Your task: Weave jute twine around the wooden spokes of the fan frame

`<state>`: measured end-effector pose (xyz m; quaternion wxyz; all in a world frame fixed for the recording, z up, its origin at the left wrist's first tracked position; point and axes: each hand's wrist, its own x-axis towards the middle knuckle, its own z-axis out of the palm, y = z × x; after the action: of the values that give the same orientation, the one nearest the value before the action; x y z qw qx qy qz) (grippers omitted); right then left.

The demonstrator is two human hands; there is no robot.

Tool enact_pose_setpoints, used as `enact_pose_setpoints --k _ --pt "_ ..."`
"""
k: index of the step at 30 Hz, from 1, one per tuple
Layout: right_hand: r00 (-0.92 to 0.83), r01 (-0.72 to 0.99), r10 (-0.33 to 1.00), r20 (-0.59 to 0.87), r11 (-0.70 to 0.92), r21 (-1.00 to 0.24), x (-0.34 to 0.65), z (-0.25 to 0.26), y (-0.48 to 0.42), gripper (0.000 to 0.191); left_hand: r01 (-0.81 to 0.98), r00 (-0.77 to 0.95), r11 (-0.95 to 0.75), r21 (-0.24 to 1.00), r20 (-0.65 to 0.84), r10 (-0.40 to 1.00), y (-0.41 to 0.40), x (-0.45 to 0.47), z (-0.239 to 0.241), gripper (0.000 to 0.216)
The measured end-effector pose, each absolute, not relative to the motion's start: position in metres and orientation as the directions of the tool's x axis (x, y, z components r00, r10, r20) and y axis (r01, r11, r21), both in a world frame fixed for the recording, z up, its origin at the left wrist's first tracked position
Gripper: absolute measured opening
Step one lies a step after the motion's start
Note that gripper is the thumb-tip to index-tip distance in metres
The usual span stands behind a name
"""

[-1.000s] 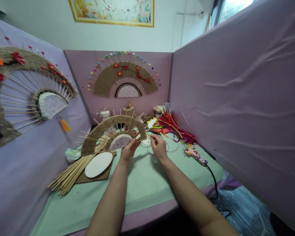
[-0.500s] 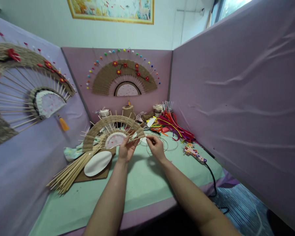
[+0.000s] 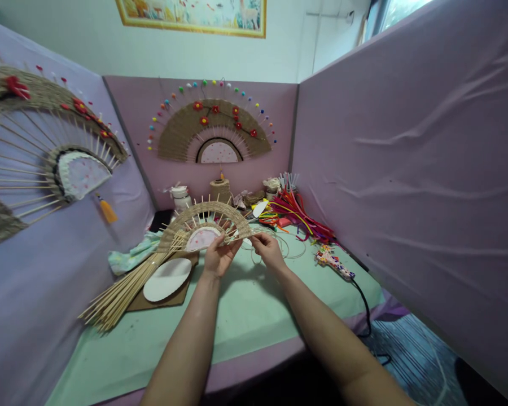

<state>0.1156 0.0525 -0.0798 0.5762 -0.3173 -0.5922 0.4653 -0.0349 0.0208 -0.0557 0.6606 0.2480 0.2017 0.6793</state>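
The small woven fan (image 3: 207,207) is up in the middle of the frame, over the tabletop (image 3: 245,321). I think the whole fan could tip down on its long left side, because the left hand (image 3: 220,259) grips it only near the right end, thumb in front and fingers behind. If it tips, its left side could bump the bundle of thin sticks (image 3: 122,299) at the lower left, and the sticks could roll. The loops of thin cord (image 3: 305,248) near the middle could get tangled, since they lie just under and beside the right hand (image 3: 268,250). That hand is pinched closed at the fan's right tip. What it pinches is too small to tell, but if the pinch slips, the weaving could come loose there.

Now I count, big to small. One tabletop. Two big fans on the walls: one at the far left (image 3: 46,93), one at the top middle (image 3: 175,132). One small fan in hand. One bundle of sticks, too many to count. One brown cardboard piece (image 3: 173,299), and one big white oval (image 3: 167,280) on top of it. Two hands. One glue gun (image 3: 334,263) at the right. One spool of twine (image 3: 220,192) at the back. Two yellow tassels, one under each wall fan. Six red flowers on the top middle fan.
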Motion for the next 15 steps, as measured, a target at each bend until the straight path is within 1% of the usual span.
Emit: enact_pose_setpoints --k 4,8,10,15 --pt "-0.115 -0.086 0.875 0.47 0.463 -0.882 0.121 -0.081 0.056 0.029 -0.789 0.012 -0.012 0.614 0.035 0.999 0.023 -0.04 -0.059 0.04" --pt "-0.025 0.101 0.837 0.547 0.547 -0.831 0.13 -0.084 0.062 0.027 -0.746 0.001 0.021 0.666 -0.03 1.0 0.026 -0.044 -0.061 0.037" --pt "-0.003 0.209 0.807 0.59 0.578 -0.789 0.134 -0.086 0.064 0.027 -0.715 -0.004 0.033 0.698 -0.05 0.999 0.026 -0.046 -0.061 0.035" --pt "-0.049 0.398 0.723 0.689 0.647 -0.65 0.14 -0.089 0.065 0.029 -0.659 -0.009 0.056 0.75 -0.083 0.997 0.026 -0.05 -0.058 0.028"
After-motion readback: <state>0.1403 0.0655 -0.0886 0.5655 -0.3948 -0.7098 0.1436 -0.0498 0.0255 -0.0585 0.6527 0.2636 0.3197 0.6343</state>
